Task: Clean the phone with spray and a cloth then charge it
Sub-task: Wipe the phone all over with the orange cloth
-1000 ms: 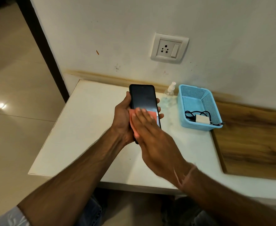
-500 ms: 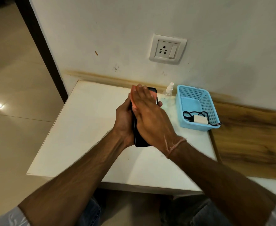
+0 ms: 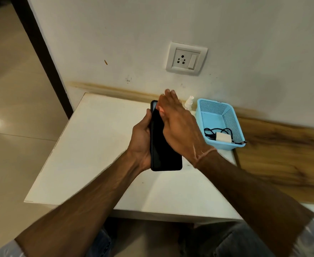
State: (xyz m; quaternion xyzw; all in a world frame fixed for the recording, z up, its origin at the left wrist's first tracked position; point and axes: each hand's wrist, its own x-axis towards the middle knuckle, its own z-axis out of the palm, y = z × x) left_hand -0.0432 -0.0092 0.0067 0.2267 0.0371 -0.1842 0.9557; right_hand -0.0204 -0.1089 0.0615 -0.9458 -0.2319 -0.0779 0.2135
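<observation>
Head camera: wiping is climbing the slim black phone [image 3: 163, 149], charging waiting.
Right hand [image 3: 178, 123] is pressing the pink cloth [image 3: 160, 111] topward with straight fingers [image 3: 169, 97]; left hand [image 3: 141, 138] is clasping the phone.

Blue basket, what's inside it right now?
In the blue basket lie a white charger adapter and a coiled black cable, one end poking past the near right corner. The adapter covers part of the cable; its pins can't be seen.

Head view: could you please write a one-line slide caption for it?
Left hand grips the phone while the right hand presses a pink cloth against its upper screen.
</observation>
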